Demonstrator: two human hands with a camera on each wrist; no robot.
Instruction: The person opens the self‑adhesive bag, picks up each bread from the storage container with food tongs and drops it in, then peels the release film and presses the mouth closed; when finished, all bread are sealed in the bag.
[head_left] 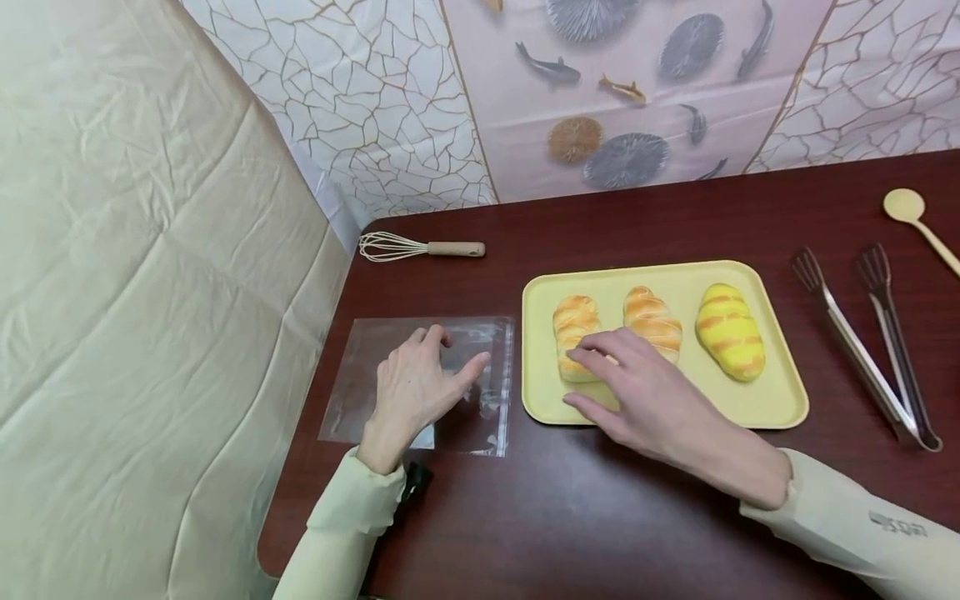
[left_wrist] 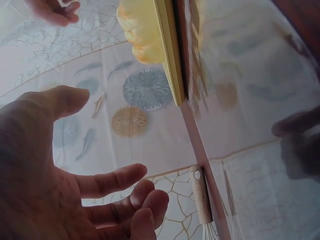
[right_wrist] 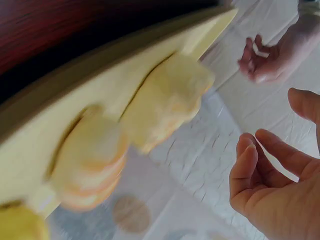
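Note:
My left hand (head_left: 416,383) hovers over a clear plastic zip bag (head_left: 352,367) lying flat on the dark table, thumb and fingers spread apart. Over the yellow tray (head_left: 538,333), my right hand (head_left: 645,387) is held with loosely bent fingers and a gap to the thumb. It overlaps the lower end of the left bread roll (head_left: 576,317) in the head view. The right wrist view shows that palm (right_wrist: 280,195) holding nothing, apart from the rolls. A middle roll (head_left: 651,315), partly hidden by the hand, and a yellow striped roll (head_left: 730,333) share the tray.
A whisk (head_left: 423,247) with a wooden handle lies behind the bag. Metal tongs (head_left: 873,358) lie spread right of the tray, with a pale spoon (head_left: 906,206) beyond them. A cream cloth (head_left: 150,292) borders the table's left side; a patterned backdrop (head_left: 622,100) hangs behind.

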